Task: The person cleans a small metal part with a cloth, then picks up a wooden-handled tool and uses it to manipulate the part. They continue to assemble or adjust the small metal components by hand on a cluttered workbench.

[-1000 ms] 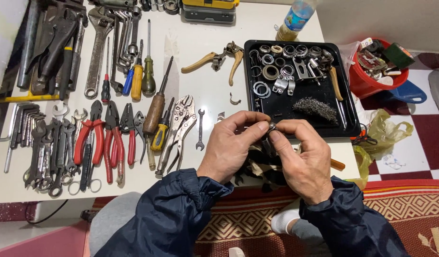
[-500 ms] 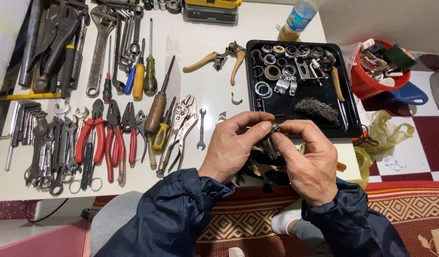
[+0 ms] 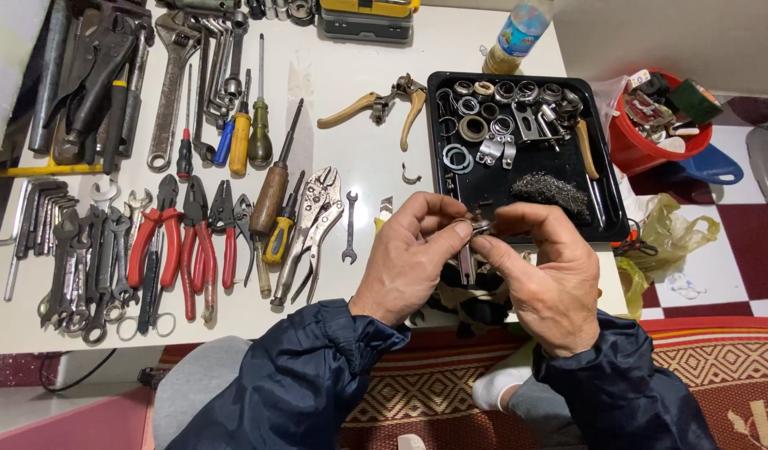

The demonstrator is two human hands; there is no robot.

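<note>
Both hands meet just in front of the black tray [image 3: 607,212]: the left hand [image 3: 409,254] and the right hand [image 3: 546,279] pinch a small metal part [image 3: 476,225] between their fingertips, probably fitting or turning it. This step needs fine, steady finger work. Between tray and pliers [image 3: 313,229] the table [image 3: 363,158] has little free room.

hands [image 3: 484,267]: 2; black tray [image 3: 607,179]: 1; red bucket [image 3: 625,150]: 1; plastic bottle [image 3: 517,33]: 1; locking pliers [image 3: 313,225]: 1; red-handled pliers [image 3: 176,250]: 3
</note>
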